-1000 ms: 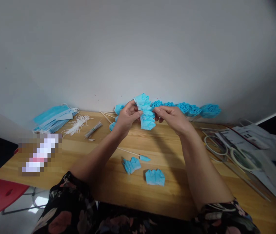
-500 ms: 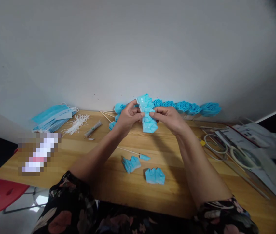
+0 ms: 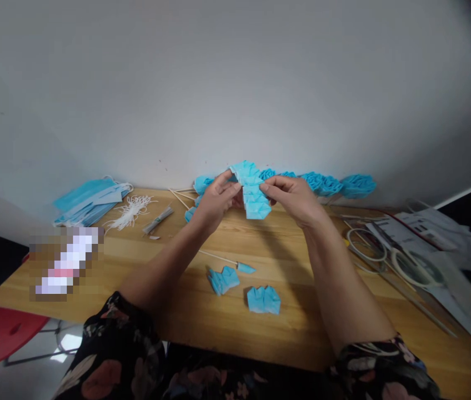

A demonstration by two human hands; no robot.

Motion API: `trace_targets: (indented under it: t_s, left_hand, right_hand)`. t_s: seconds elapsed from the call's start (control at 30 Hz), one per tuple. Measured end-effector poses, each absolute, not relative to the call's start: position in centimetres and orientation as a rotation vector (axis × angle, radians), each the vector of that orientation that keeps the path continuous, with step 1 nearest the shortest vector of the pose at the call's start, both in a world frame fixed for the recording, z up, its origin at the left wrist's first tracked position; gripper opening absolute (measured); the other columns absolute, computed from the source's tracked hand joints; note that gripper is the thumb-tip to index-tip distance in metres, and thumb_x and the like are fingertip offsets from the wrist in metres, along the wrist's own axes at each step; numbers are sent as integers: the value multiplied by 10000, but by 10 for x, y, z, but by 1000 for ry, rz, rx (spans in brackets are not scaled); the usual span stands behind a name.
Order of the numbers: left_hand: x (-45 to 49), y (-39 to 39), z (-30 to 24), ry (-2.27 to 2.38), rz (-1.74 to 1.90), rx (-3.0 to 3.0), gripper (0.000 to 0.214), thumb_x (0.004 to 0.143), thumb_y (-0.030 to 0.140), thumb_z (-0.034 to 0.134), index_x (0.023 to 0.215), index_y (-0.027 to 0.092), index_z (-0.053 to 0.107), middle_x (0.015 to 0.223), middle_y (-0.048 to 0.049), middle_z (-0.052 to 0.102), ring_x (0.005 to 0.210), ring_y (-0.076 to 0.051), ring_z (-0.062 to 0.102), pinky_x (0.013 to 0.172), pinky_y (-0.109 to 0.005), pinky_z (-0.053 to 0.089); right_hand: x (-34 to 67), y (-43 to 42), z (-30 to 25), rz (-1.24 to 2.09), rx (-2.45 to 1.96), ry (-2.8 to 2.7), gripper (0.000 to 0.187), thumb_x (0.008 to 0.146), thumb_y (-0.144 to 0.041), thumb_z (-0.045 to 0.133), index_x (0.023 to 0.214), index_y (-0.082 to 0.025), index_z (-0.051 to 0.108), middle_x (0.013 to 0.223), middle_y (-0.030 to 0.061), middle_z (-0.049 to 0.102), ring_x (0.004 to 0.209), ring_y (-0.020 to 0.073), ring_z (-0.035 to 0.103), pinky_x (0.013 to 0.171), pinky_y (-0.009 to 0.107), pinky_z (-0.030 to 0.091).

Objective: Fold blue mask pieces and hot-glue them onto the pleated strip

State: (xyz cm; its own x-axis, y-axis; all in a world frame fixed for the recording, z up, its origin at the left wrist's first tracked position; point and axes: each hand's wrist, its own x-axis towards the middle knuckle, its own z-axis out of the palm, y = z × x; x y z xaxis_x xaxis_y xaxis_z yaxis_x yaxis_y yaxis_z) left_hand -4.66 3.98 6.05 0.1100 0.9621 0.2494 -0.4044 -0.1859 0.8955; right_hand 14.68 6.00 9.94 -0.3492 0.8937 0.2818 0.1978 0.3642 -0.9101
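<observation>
Between my two hands, above the wooden table, hangs a pleated light-blue mask-fabric strip with a pointed right edge. My left hand pinches its left edge, thumb in front and fingers behind. The right edge is pinched by my right hand between thumb and index finger. Below on the table lie a folded blue piece, a second folded blue piece and a thin stick with a blue wrapped tip.
Blue fabric roses line the wall. Blue masks, white ear loops and a bundle of wire strips lie left. Scissors, a tape roll and papers are at right. A red stool stands lower left.
The pleated strip has tilted and its lower end has risen slightly. My right hand has shifted a little up and right along its edge. The pieces on the table are unmoved.
</observation>
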Motion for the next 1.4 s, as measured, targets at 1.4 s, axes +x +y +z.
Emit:
trace_targets:
  t_s: [1.4]
  left_hand:
    - [-48, 35, 62, 757, 1262, 1251, 849, 715, 422, 891, 1435, 201, 499, 801, 1, 647, 684, -145, 605, 683, -299, 467]
  right_hand:
    - [155, 60, 100, 840, -1041, -2002, 433, 875, -524, 646, 611, -213, 500, 595, -35, 408, 608, 125, 364, 602, 307, 259]
